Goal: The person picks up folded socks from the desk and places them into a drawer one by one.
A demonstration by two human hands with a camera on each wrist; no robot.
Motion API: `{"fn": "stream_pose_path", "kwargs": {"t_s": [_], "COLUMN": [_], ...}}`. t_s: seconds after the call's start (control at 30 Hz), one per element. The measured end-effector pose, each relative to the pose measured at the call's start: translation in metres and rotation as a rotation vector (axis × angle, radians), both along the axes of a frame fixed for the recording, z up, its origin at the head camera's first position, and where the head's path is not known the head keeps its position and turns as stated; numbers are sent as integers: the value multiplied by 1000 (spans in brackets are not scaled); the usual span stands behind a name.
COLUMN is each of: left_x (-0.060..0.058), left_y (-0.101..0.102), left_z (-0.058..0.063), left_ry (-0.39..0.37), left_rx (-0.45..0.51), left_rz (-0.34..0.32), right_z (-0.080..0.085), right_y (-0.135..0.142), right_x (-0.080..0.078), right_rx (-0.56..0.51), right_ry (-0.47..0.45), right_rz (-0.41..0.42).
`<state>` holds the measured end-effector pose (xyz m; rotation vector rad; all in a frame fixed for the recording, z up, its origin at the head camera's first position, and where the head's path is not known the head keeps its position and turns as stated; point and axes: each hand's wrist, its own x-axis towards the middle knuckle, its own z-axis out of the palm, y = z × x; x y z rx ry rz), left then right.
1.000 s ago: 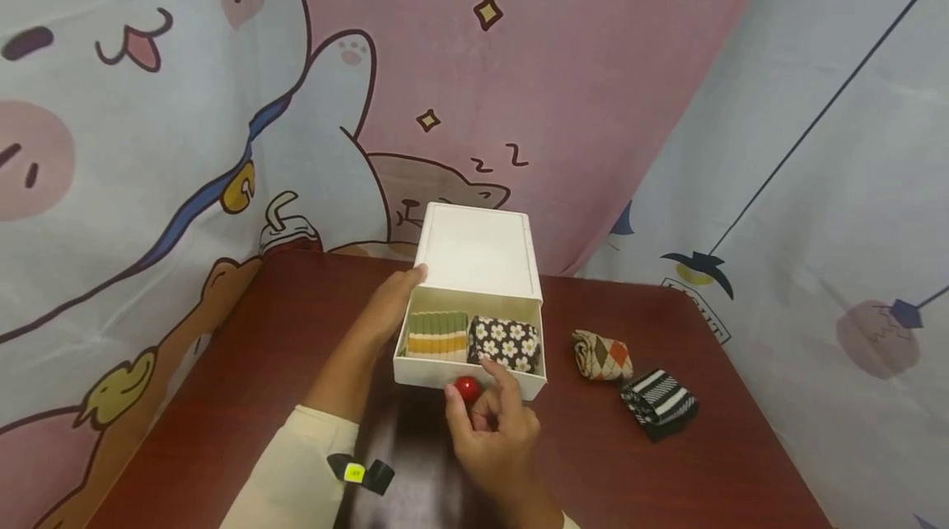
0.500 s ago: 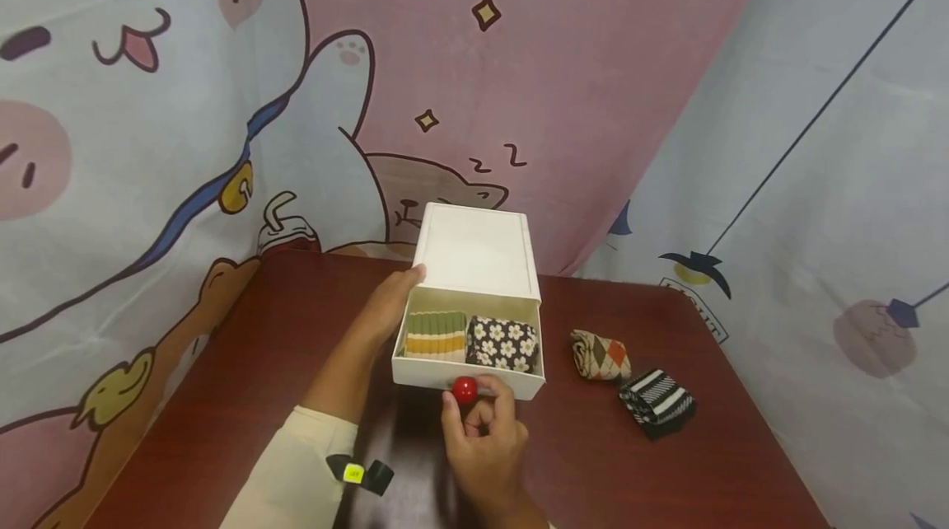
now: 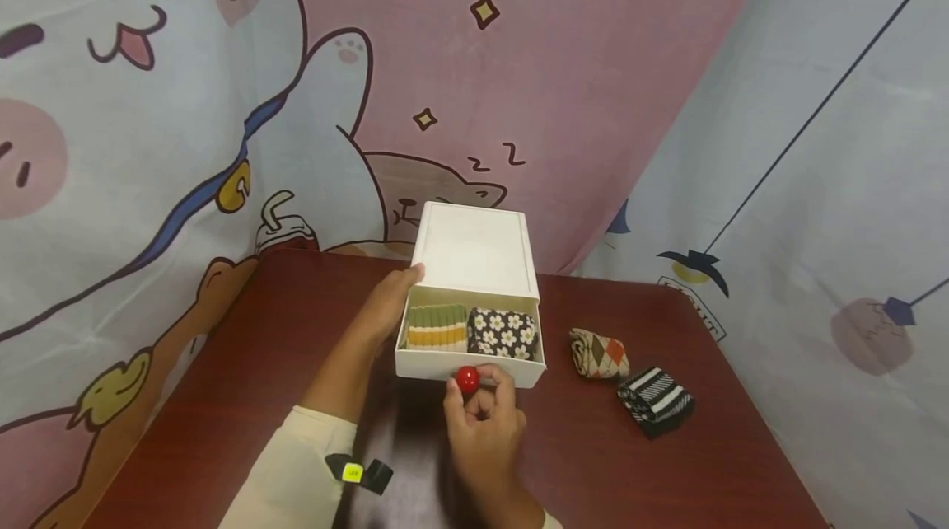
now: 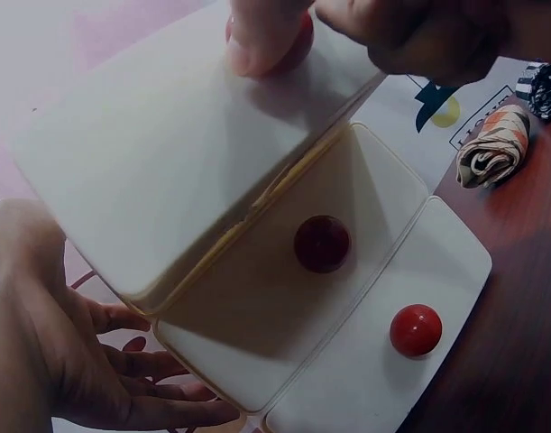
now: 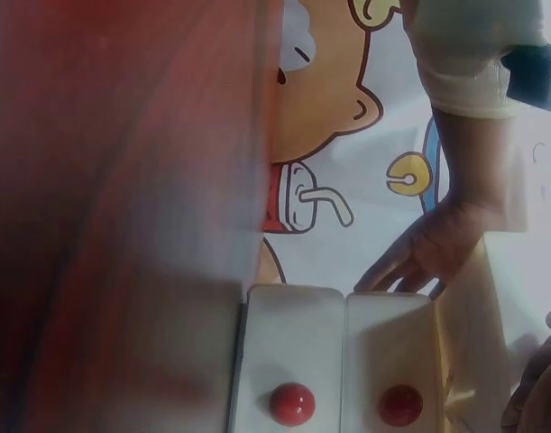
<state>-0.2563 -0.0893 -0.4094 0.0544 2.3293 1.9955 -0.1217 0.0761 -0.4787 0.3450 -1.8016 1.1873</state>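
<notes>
A white drawer box (image 3: 474, 253) stands on the dark red-brown worktop (image 3: 259, 364), near the rear edge, against the cartoon-printed curtain (image 3: 148, 100). Its upper drawer (image 3: 469, 367) is pulled partly out toward the person. The left hand (image 3: 385, 306) rests with straight fingers flat against the left side wall of the box, thumb tip at the top edge; the left wrist view shows the same hand (image 4: 50, 343) spread beside the casing. The right hand (image 3: 482, 422) is at the drawer front, its thumb and fingers curled around the red knob (image 3: 467, 380), pinching it. Inside the open drawer lie two folded sock bundles side by side and touching: a green, yellow and white striped pair (image 3: 437, 328) on the left, a black pair with white flowers (image 3: 504, 333) on the right. On the worktop to the right of the box, apart from it, lie an argyle sock bundle (image 3: 599, 353) and, just beside that and nearer the person, a black-and-white striped bundle (image 3: 655, 401). The wrist views show a second red knob (image 4: 416, 330) on the lower drawer front.
</notes>
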Motion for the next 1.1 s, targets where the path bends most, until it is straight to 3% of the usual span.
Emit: {"fn": "stream_pose_path", "kwargs": {"t_s": [0.33, 0.87, 1.1], "left_x": [0, 3, 4], "left_y": [1, 2, -1], "left_z": [-1, 1, 3], "left_ry": [-20, -49, -159], "left_rx": [-18, -44, -18], "left_rz": [26, 38, 33], "right_z": [11, 15, 18], "right_y": [-3, -3, -2], "right_x": [-17, -46, -58], "right_rx": [-47, -48, -61], "right_ry": [-148, -227, -265], "right_rz": [-34, -63, -43]}}
